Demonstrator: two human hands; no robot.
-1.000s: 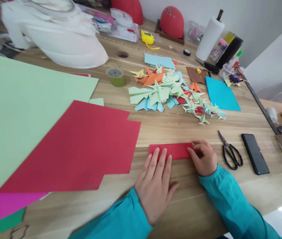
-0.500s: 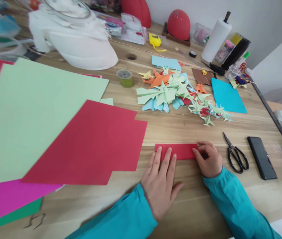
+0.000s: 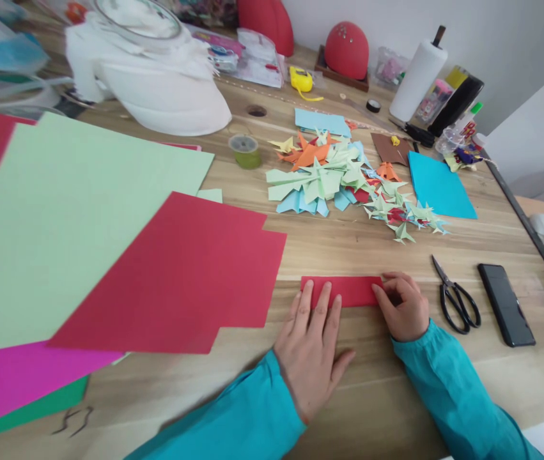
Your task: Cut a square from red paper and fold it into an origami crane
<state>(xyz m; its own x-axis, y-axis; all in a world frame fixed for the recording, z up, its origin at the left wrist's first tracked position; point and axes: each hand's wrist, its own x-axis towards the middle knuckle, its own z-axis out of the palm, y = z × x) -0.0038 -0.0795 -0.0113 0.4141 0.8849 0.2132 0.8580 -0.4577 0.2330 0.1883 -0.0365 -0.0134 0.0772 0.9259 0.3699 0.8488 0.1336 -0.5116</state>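
A narrow folded strip of red paper point(image 3: 355, 291) lies flat on the wooden table. My left hand point(image 3: 313, 351) rests on its left part, fingers spread and fingertips pressing it down. At the strip's right end, my right hand point(image 3: 403, 305) pinches the edge between thumb and curled forefinger. Left of my hands lie larger sheets of red paper point(image 3: 180, 275), partly on top of a big pale green sheet point(image 3: 80, 191). Beyond the strip is a heap of folded paper stars and shapes point(image 3: 319, 176) in green, orange, blue and red.
Black-handled scissors point(image 3: 458, 299) and a phone point(image 3: 505, 303) lie right of my right hand. A blue paper stack point(image 3: 440, 184) sits farther back. A spool point(image 3: 245, 152), a yellow tape measure point(image 3: 301, 80) and a white cap point(image 3: 156, 83) stand toward the back.
Both hands hold nearly the same pose on the red strip. The whole view has shifted slightly; no object has visibly moved on the table.
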